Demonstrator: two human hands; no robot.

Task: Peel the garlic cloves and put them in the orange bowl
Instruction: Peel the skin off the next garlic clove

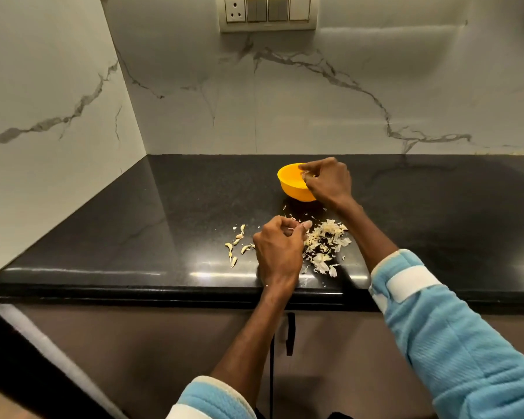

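— How many hands are working?
— Two, both in blue sleeves (454, 343). The left hand (280, 249) is nearer, at the front of the black counter (133, 225). Its fingers are curled in, and thumb and forefinger pinch a thin pale sliver (292, 228). Skin or garlic, I can't tell.
— And the garlic waiting?
— Loose cloves (239, 243) lie scattered just left of that hand. I count about six small pale-yellow pieces, though some may be only skin.
— Peel?
— One heap of peel (325, 246) just right of the left hand: papery off-white flakes, with crumbs strewn towards the bowl.
— How many bowls?
— One bowl (289, 187), orange, round and upright, behind the heap. I can't see what lies inside.
— The other hand?
— The right hand (328, 181) is over the bowl's right rim. Its fingertips are bunched around one small pale clove (306, 176), held above the hollow.
— Behind that?
— A marble wall (285, 101) with one switch plate (268, 12), one socket at its left end.
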